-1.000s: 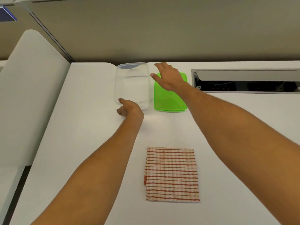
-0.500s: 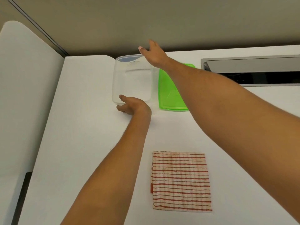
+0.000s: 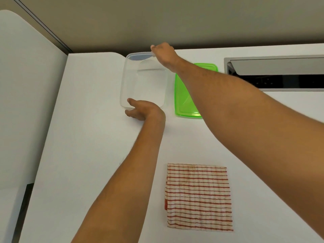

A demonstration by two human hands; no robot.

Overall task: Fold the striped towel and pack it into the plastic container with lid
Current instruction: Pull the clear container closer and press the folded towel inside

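The red-and-white striped towel (image 3: 199, 197) lies folded into a square on the white table, near me. Farther back stands the clear plastic container (image 3: 128, 81), open and with nothing in it. My left hand (image 3: 142, 110) grips its near short rim, thumb over the edge. My right hand (image 3: 164, 53) holds the far rim at the container's far right corner. The green lid (image 3: 184, 100) lies flat just right of the container, partly hidden under my right forearm.
A grey cable hatch (image 3: 273, 72) with a dark opening is set into the white table (image 3: 91, 146) at the back right. A white partition (image 3: 22, 95) runs along the table's left side. A beige wall stands behind.
My right hand has left the green lid, crossed to the container's far rim and closed on it. My left hand has closed on the near rim. The view has shifted slightly.
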